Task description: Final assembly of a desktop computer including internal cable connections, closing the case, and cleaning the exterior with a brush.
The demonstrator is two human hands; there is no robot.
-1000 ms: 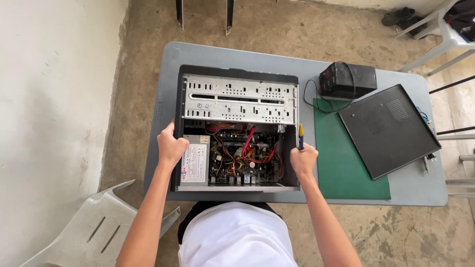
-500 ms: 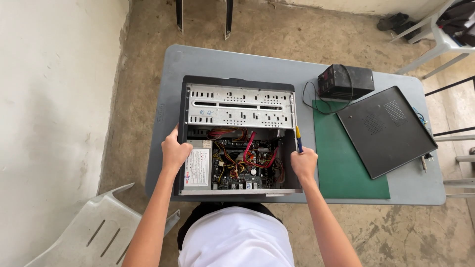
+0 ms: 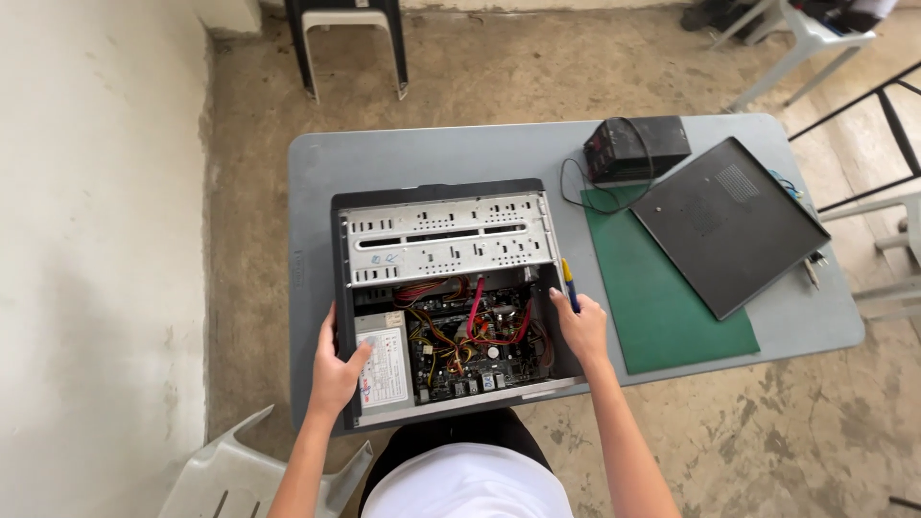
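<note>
We've got both hands on the open PC case (image 3: pixel 451 297), which lies on its side w/ the panel off, sitting at the left-centre of the grey tabletop (image 3: pixel 317 163). Left hand (image 3: pixel 336 369) is clamped on the case's 9 o'clock edge, thumb curled over the rim next to the power supply (image 3: pixel 386 360). Right hand (image 3: pixel 578 326) rests on the 3 o'clock edge, fingers closed round a blue-and-yellow screwdriver (image 3: pixel 569 284) that points toward 12. Looks to us like we're shifting or squaring up the case, internals untouched for now; any next move would want a firm two-sided grip and care w/ the loose red and yellow cables (image 3: pixel 470 321) inside. Further in, the silver drive cage (image 3: pixel 446 240) fills the far half. Out at 2 o'clock: green mat (image 3: pixel 672 307), the removed black side panel (image 3: pixel 729 225) lying across it, and a small black box w/ a looped cord (image 3: pixel 636 149) just beyond.
</note>
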